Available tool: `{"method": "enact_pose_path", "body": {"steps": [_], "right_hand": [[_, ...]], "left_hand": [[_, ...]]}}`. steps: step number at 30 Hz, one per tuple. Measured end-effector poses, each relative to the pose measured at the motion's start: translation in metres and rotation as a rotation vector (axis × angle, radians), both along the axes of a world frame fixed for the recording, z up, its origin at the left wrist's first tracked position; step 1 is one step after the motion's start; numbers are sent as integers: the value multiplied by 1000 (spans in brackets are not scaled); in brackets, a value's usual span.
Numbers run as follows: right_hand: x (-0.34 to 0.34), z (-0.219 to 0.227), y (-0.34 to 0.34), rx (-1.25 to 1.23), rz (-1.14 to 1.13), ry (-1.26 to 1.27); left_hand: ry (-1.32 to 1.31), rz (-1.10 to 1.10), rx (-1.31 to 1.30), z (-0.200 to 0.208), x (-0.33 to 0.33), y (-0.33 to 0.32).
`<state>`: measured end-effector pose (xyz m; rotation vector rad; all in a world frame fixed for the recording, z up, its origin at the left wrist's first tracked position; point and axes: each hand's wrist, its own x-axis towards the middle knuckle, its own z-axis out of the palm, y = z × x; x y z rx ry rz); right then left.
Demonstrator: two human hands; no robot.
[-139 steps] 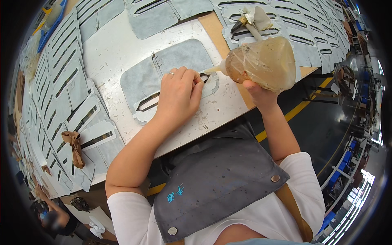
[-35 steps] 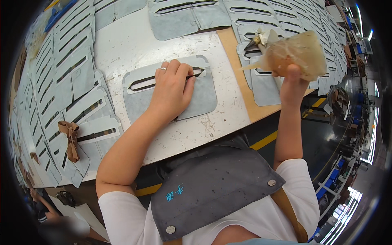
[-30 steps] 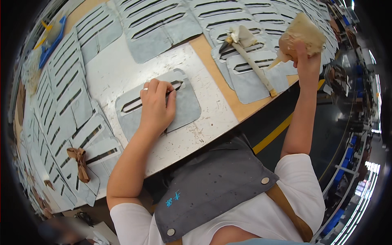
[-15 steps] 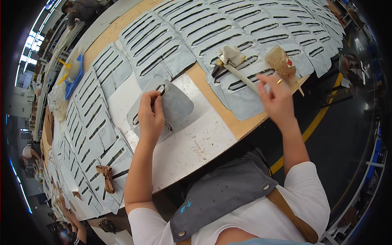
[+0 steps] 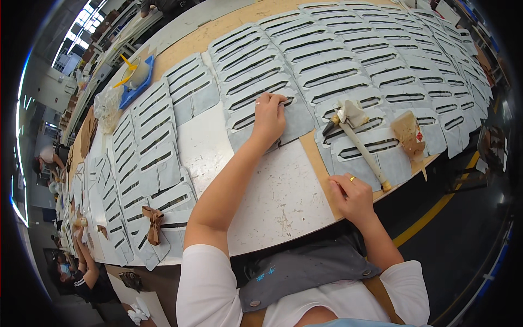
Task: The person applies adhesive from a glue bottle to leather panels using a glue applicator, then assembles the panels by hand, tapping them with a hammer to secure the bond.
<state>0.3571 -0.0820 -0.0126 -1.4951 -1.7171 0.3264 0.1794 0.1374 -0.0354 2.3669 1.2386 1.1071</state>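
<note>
My left hand (image 5: 268,117) lies flat, fingers spread, pressing on a grey slotted fabric panel (image 5: 294,117) at the far edge of the pale work board (image 5: 272,191) on the counter (image 5: 229,27); it grips nothing. The panel's long slot runs left to right, rising slightly toward the right. My right hand (image 5: 354,199) rests loosely curled and empty on the counter's near edge, well apart from that panel. Just beyond the right hand lies one wooden-handled brush wrapped in white cloth (image 5: 354,136), its handle pointing toward me and its head away. One brownish plastic bag (image 5: 408,133) lies to its right. The identical grey panels covering the counter are too many for me to count.
</note>
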Motion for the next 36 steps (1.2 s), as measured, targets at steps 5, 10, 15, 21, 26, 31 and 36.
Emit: {"method": "enact_pose_path", "body": {"steps": [5, 10, 15, 21, 26, 31, 36], "right_hand": [[3, 0, -2, -20, -4, -3], [1, 2, -2, -53, -2, -51], [0, 3, 1, -72, -17, -56], [-6, 4, 1, -68, -34, -66], [-6, 3, -2, -48, -19, -64], [-17, 11, 6, -72, 113, -31], [-44, 15, 43, -340, 244, 222]], "left_hand": [[40, -28, -5, 22, -40, 19], [281, 164, 18, 31, -143, 66], [773, 145, -403, 52, -186, 98], [912, 193, -32, 31, -179, 80], [188, 375, -255, 64, -164, 15], [107, 169, -85, 105, -110, -113], [455, -365, -517, 63, -64, -225]]}}
